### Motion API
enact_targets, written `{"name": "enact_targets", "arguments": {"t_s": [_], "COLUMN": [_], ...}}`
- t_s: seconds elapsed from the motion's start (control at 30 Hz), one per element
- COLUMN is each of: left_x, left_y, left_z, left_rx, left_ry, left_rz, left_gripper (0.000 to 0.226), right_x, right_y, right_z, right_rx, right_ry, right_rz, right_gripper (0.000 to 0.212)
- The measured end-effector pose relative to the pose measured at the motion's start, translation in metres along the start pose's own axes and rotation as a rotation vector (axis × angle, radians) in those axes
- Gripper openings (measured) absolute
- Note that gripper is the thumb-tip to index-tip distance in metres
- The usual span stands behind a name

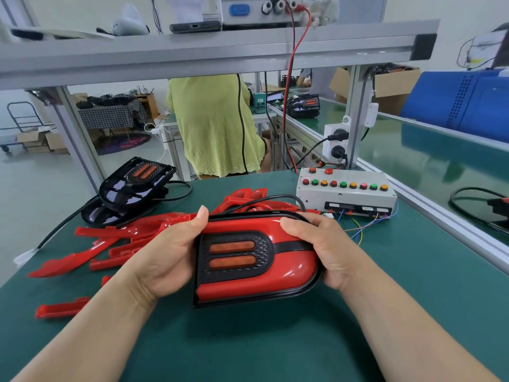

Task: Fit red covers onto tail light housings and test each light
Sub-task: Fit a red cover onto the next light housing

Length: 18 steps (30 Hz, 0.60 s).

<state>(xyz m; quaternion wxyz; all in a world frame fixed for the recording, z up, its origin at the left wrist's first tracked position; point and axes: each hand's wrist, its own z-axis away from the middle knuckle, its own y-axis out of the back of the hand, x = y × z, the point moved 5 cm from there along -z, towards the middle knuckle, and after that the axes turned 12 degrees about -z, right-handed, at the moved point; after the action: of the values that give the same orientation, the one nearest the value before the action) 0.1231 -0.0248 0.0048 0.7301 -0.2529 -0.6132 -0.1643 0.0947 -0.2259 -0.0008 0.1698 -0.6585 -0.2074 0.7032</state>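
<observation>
1. The tail light housing (263,241) is held in your two hands just above the tabletop (413,299). The red cover (289,271) lies over it, round the black centre panel and its two orange lenses.
2. Your left hand (168,252) grips the square end with its thumb on the top edge. Your right hand (316,244) wraps the rounded end with its thumb on the cover. Both are curled round the part, so squeeze from there.
3. Press round the rim bit by bit. The housing's black lip shows along the lower edge, which looks like the seam to check for a gap.
4. Mind the black cable (270,199) leaving the top edge, so the cover doesn't trap it.
5. It runs toward the test box (345,194). I cannot tell whether it is plugged in, so check before pressing a button.
6. Set the finished light apart from the loose red covers (124,241) and the bare housings (135,183) behind your left hand.
</observation>
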Motion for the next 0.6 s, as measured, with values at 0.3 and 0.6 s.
{"name": "enact_targets", "arguments": {"t_s": [0.3,0.6], "left_x": [0.0008,-0.0007], "left_y": [-0.001,-0.002], "left_z": [-0.0028,-0.0034], "left_rx": [-0.021,0.066], "left_ry": [-0.096,-0.099], "left_rz": [-0.131,-0.082], "left_gripper": [0.052,0.045], "right_x": [-0.0002,-0.0001], "right_y": [0.0011,0.0011], "right_z": [0.0002,0.0011], "right_rx": [0.009,0.023], "right_ry": [-0.004,0.014], "right_rz": [0.015,0.023], "right_gripper": [0.025,0.029]}}
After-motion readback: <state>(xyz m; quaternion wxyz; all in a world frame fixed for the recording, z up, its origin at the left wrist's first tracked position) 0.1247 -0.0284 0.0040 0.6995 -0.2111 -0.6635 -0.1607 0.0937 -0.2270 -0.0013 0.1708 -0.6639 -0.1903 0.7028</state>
